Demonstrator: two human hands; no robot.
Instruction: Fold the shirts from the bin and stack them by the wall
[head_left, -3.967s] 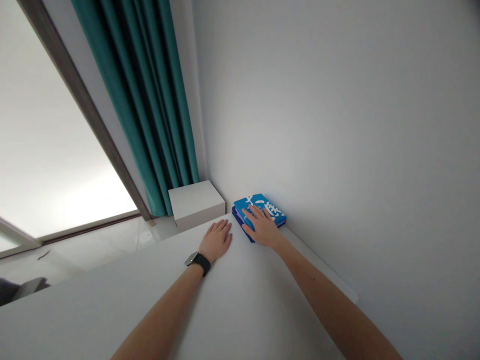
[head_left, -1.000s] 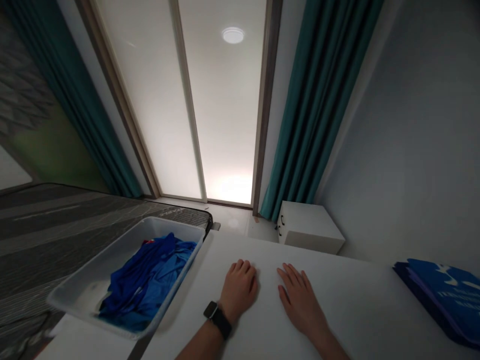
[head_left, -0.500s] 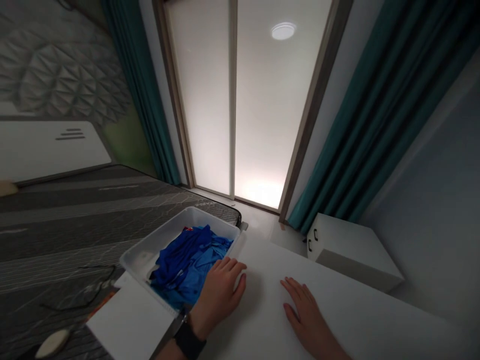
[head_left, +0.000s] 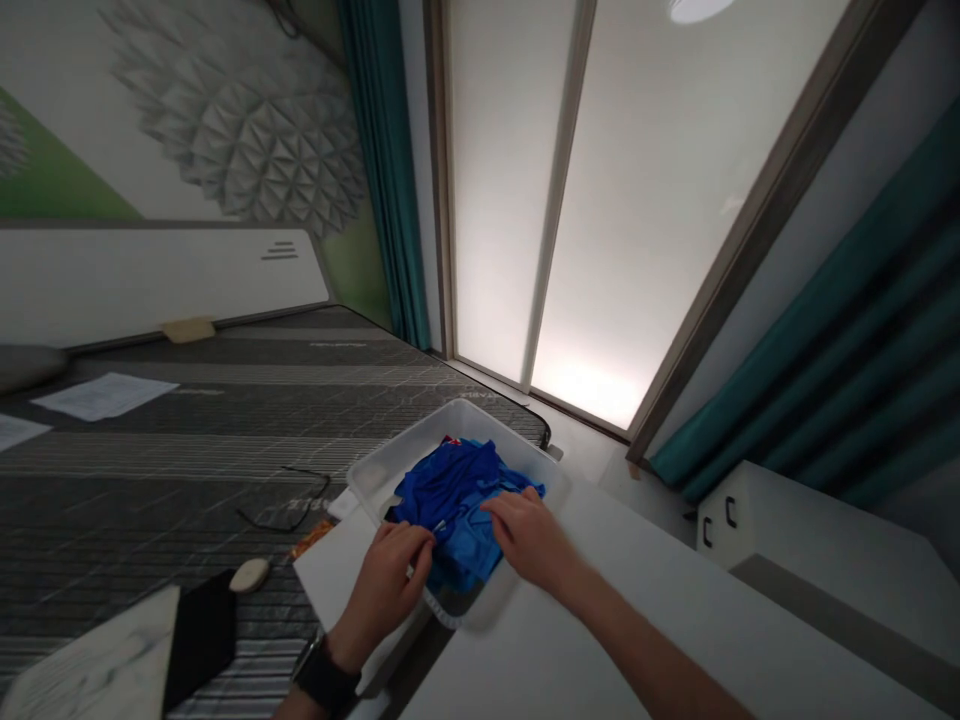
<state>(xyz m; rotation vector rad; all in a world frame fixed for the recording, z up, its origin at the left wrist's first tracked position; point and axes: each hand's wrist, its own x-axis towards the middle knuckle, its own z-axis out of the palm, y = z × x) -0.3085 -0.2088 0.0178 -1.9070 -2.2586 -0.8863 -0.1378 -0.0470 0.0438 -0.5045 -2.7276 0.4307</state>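
A translucent plastic bin [head_left: 517, 447] holds crumpled clothes, a dark blue garment [head_left: 448, 478] and a lighter blue garment [head_left: 469, 545]. My left hand [head_left: 394, 570], with a black watch at the wrist, is over the bin's near left side. Its fingers are curled, with thumb and forefinger closing at the edge of the blue cloth. From the right my right hand [head_left: 529, 535] reaches over the bin's rim. Its bent fingers pinch at the lighter blue garment, though the fingertips are partly hidden.
The bin straddles a striped dark mattress [head_left: 247, 450] and a white tabletop [head_left: 600, 600]. Left of it lie a black cord [head_left: 300, 515], a beige oval object [head_left: 250, 574] and papers [head_left: 105, 396]. A white cabinet [head_left: 817, 540] stands on the right, below a teal curtain [head_left: 840, 390].
My right hand has moved from above the white tabletop onto the clothes in the bin. My left hand has shifted to the bin's near left side. The view has turned left.
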